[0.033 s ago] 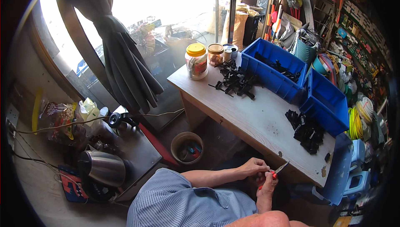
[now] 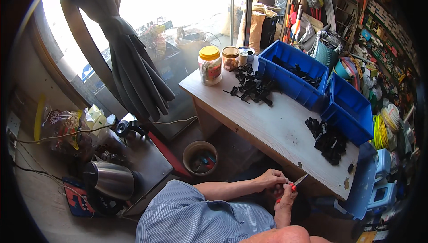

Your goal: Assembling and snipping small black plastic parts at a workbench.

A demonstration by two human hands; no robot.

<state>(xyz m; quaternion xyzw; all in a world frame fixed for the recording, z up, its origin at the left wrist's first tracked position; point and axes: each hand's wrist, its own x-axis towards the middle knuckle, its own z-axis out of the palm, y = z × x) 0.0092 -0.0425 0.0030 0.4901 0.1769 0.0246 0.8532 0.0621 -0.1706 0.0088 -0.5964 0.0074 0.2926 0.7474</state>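
Note:
My right hand [image 2: 286,201] is closed around red-handled scissors [image 2: 302,179], their pointed metal blades slanting up and right beside the table's front edge. My left hand [image 2: 271,179] is pinched just left of the scissors, its fingertips close to the red handle. Whatever sits between those fingertips is too small to make out. On the table [image 2: 267,120] beyond my hands lies a pile of small black parts [image 2: 329,141] at the right. A looser heap of black parts [image 2: 252,84] lies farther back.
Two blue bins [image 2: 292,82] line the table's far side; the back one holds black parts. A yellow-lidded jar [image 2: 209,67] and a smaller jar [image 2: 230,59] stand at the far left corner. A bucket [image 2: 200,158] is on the floor, and a metal kettle [image 2: 111,179] sits left.

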